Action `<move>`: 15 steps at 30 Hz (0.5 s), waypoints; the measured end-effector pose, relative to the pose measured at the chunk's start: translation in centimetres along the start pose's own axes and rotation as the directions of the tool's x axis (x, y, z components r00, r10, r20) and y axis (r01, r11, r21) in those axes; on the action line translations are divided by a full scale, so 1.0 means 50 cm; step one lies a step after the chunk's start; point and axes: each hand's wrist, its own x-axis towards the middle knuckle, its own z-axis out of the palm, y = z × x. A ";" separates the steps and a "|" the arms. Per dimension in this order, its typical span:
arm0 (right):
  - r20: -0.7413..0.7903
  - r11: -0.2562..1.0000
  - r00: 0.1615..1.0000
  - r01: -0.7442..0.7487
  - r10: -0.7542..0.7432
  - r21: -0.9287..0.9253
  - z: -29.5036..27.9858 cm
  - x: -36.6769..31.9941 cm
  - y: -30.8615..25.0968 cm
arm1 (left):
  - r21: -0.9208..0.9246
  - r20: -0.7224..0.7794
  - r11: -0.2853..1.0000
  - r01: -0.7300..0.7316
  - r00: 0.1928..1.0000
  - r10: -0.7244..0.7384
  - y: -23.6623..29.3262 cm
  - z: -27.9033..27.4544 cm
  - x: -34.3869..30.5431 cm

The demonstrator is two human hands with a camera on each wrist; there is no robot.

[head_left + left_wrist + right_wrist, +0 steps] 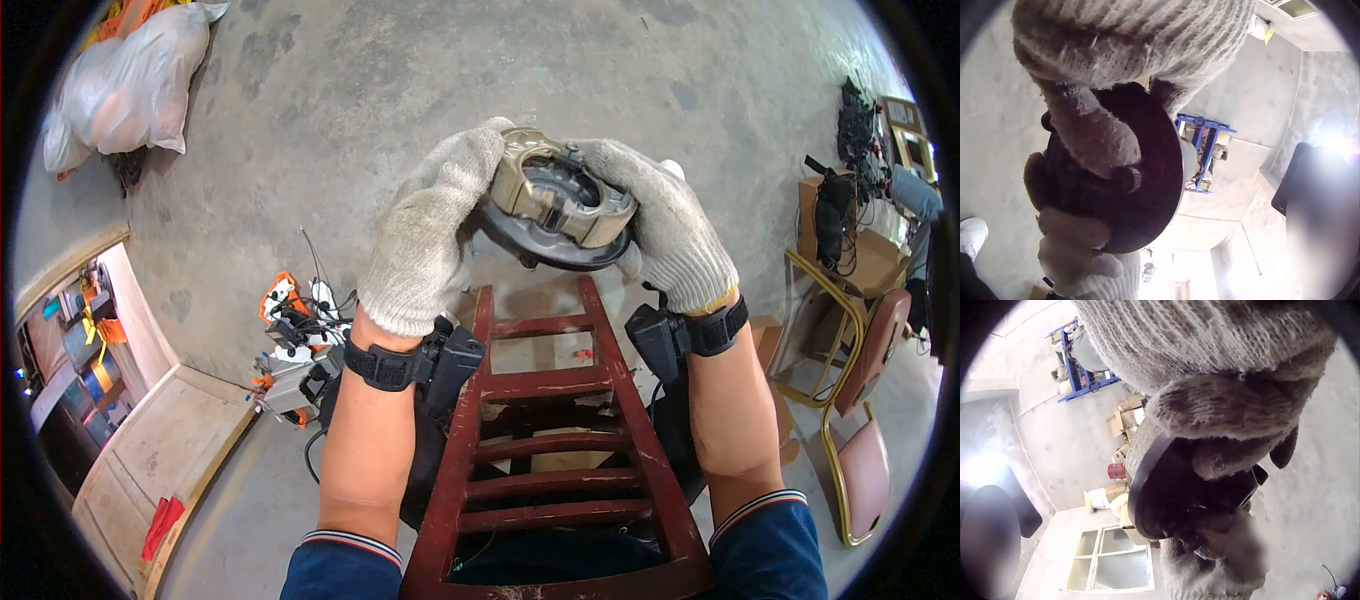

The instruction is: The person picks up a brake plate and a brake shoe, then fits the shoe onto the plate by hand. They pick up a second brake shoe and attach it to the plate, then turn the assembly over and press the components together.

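Observation:
A drum brake assembly (603, 226) is held up in front of me between both hands, over the floor. It has tan curved shoes, a small spring at the top and a round black backing plate (1157, 156), whose dark underside shows in both wrist views. My gloved left hand (430, 225) grips its left side. On the opposite side, my right hand (668, 222), also in a knitted glove, grips the edge. Fingers of both gloves curl beneath the plate in the right wrist view, where the right hand (1229, 350) is uppermost.
A dark red slatted wooden frame (545, 382) stands below my forearms. To the left lie cables and orange-white tools (295, 320) and a wooden board (160, 430). Chairs (862, 460) and cardboard boxes (875, 262) stand at the right. A white plastic bag (135, 90) sits far left.

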 end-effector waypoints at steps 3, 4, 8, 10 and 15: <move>-0.096 0.918 0.957 -0.231 0.275 0.323 0.025 0.013 -0.022 | -0.201 -0.047 0.961 0.193 0.977 -0.206 0.004 0.004 0.009; -0.186 0.954 0.945 -0.237 0.270 0.182 0.025 0.015 -0.027 | -0.172 -0.080 0.941 0.293 0.948 -0.309 0.022 0.012 0.010; -0.209 0.960 0.937 -0.280 0.279 0.024 0.026 0.010 -0.053 | -0.042 -0.193 0.956 0.292 0.936 -0.294 0.015 0.031 0.007; -0.235 0.952 0.926 -0.305 0.294 -0.009 0.030 0.012 -0.046 | -0.025 -0.212 0.950 0.311 0.927 -0.309 0.013 0.027 0.008; -0.323 0.810 0.943 -0.126 -0.082 -0.573 0.019 -0.014 -0.073 | -0.106 -0.248 0.944 0.311 0.911 -0.328 -0.006 0.003 0.016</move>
